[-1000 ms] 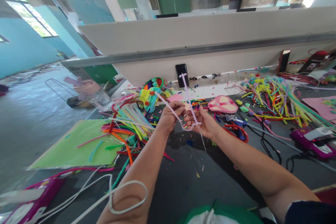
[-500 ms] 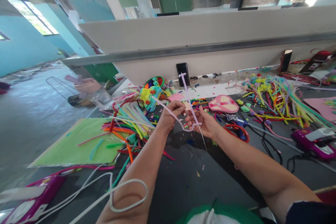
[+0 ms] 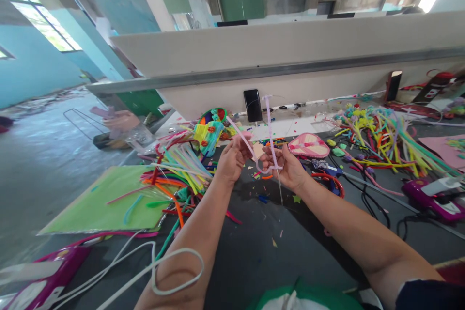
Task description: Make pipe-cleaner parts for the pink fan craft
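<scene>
A lilac pipe cleaner (image 3: 271,128), bent into a rough U with a small crosspiece at its top, is held up over the dark table. My right hand (image 3: 286,167) is closed on its lower right corner, where a thin wire (image 3: 279,186) sticks downward. My left hand (image 3: 233,159) has its fingers curled at the left arm of the pipe cleaner, which slants up past them. Behind the hands stands a black phone (image 3: 253,105) leaning on the partition. A pink striped heart-shaped piece (image 3: 308,146) lies just beyond my right hand.
Bundles of coloured pipe cleaners (image 3: 185,162) lie left, with another heap (image 3: 385,140) right. A green sheet (image 3: 94,198), purple power strips (image 3: 436,198) and a white cable (image 3: 174,252) sit around the arms. A glue gun (image 3: 332,170) rests right. The partition (image 3: 254,48) bounds the back.
The pipe cleaner's upright has swung right, from in front of the phone to beside it, and stands straighter. Both hands have risen slightly, and the left arm of the pipe cleaner has moved right.
</scene>
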`<state>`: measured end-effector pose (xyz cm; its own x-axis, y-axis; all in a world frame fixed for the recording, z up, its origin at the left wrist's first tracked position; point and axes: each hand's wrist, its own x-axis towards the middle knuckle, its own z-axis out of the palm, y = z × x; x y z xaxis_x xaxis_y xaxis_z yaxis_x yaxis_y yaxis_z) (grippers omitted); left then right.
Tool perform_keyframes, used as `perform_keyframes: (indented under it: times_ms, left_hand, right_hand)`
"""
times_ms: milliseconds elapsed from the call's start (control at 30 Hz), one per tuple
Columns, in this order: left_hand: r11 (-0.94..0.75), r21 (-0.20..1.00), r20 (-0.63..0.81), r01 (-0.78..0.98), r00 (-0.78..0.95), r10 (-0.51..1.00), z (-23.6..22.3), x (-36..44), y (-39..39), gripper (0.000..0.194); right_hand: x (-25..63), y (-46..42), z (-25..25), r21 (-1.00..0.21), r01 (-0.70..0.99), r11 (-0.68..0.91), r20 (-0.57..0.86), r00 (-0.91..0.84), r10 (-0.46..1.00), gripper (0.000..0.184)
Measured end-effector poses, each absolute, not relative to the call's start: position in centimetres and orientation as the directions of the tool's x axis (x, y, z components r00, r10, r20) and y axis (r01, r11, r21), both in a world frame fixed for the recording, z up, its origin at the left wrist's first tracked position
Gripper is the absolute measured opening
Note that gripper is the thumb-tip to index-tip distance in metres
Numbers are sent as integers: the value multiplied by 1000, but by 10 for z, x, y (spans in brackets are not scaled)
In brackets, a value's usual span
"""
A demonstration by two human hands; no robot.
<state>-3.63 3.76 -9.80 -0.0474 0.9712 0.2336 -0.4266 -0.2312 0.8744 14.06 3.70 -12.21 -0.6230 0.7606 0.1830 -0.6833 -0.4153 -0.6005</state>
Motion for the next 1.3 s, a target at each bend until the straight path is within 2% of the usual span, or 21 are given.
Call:
perform_keyframes:
  times_ms: [100,167,200,267,333,367,467,567,667,733,833,1033,1300]
  left_hand:
    - [-453,853,381,-259,-284,880,-93,-34,36,35]
    - [-619,785,554,10,-458,695,-86,-30,29,39]
    - [-662,730,646,171,-491,585,-82,-28,25,42]
    - [-654,603,794,457,-424,435,-75,-24,16,39]
    - [-597,527,838,605,-254,482,-71,-19,11,23]
    - [-564,538,809,627,-196,553,-70,-17,10,17]
    - [-460,728,600,508,-148,786,-73,-11,13,18]
    - [-327,930,348,169,-117,930,-77,-6,14,26]
    - [-137,980,138,-141,-1,990,-77,-3,11,38]
    - [-46,965,64,-260,62,996,-75,-2,8,43]
    - [10,942,20,-337,86,996,-73,-2,6,41]
    - [31,940,-14,-341,53,998,-71,2,5,37]
    - [-54,952,40,-301,-51,998,-78,3,9,31]
  right_hand:
    - [141,40,-125,-597,-692,-405,195,-616,764,53]
    - [140,40,-126,-591,-701,-400,205,-609,766,52]
    - [140,40,-125,-587,-706,-396,211,-605,767,52]
    - [140,40,-125,-586,-713,-386,220,-598,770,51]
    - [139,38,-123,-599,-711,-369,220,-589,778,50]
    - [139,38,-122,-607,-707,-361,218,-586,781,50]
    - [138,34,-120,-625,-699,-347,224,-586,778,48]
    - [135,30,-118,-650,-673,-353,220,-611,760,49]
    - [133,28,-117,-678,-643,-356,201,-628,752,50]
    - [133,28,-117,-681,-639,-357,203,-634,746,50]
    - [133,28,-118,-667,-642,-377,210,-648,732,48]
    - [133,24,-116,-626,-639,-447,171,-672,721,39]
    - [130,19,-109,-595,-642,-483,115,-663,740,38]
